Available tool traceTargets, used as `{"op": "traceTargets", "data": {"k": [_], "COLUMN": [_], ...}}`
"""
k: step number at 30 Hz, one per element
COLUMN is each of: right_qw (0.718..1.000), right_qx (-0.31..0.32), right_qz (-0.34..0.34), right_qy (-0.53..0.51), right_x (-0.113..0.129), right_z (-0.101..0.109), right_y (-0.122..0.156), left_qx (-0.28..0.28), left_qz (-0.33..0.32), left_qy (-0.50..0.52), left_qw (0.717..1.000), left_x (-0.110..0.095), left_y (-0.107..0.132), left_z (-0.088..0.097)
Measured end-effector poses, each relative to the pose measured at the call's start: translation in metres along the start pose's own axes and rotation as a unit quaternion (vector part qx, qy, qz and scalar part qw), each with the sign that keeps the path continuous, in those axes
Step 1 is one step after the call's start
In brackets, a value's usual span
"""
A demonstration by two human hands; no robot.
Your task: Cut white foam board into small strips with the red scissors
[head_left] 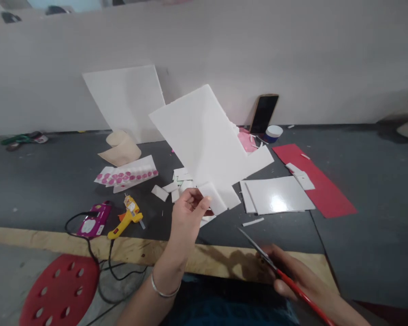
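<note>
L hand [189, 209] pinches a white foam sheet [204, 136] by its lower edge, held up over the grey table [47, 181]. R hand [292, 276] grips red-handled scissors [279, 271], blades closed, near table's front edge.

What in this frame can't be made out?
- Head view: the red handle of the scissors, in the right hand, runs off the bottom edge.
- Head view: the white sheet in the left hand hides part of the pink piece behind it.
- Head view: print on the magenta pack is too small to read.
- Head view: dark shapes at top left are cut by the edge.
</note>
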State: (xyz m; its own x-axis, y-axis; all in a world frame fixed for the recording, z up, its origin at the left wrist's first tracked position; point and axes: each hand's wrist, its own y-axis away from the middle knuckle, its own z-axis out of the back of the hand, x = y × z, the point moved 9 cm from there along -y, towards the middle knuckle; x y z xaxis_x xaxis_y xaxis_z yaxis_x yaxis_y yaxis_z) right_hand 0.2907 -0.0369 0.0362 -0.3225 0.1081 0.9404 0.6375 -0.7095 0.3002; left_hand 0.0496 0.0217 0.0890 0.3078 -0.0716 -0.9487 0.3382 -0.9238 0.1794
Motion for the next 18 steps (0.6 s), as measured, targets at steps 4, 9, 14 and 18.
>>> {"op": "traceTargets", "data": {"k": [4, 9, 14, 18], "right_qw": [1.000, 1.000, 0.999, 0.995], "right_qx": [0.024, -0.006, -0.039, -0.066], "right_qz": [0.008, 0.000, 0.014, 0.020], "right_qy": [-0.015, 0.001, 0.031, 0.074], "right_x": [0.013, 0.029, 0.032, 0.034], "right_z": [-0.003, -0.011, -0.013, -0.011], "right_y": [-0.003, -0.019, -0.026, -0.028], "left_qx": [-0.008, -0.012, -0.010, -0.006], "left_qz": [0.019, 0.033, 0.037, 0.036], "left_qy": [0.023, 0.022, 0.014, 0.008], "left_qw": [1.000, 0.999, 0.999, 0.999], "left_x": [0.001, 0.008, 0.011, 0.014], "left_y": [-0.001, 0.002, 0.003, 0.003], "left_z": [0.002, 0.002, 0.001, -0.001]}}
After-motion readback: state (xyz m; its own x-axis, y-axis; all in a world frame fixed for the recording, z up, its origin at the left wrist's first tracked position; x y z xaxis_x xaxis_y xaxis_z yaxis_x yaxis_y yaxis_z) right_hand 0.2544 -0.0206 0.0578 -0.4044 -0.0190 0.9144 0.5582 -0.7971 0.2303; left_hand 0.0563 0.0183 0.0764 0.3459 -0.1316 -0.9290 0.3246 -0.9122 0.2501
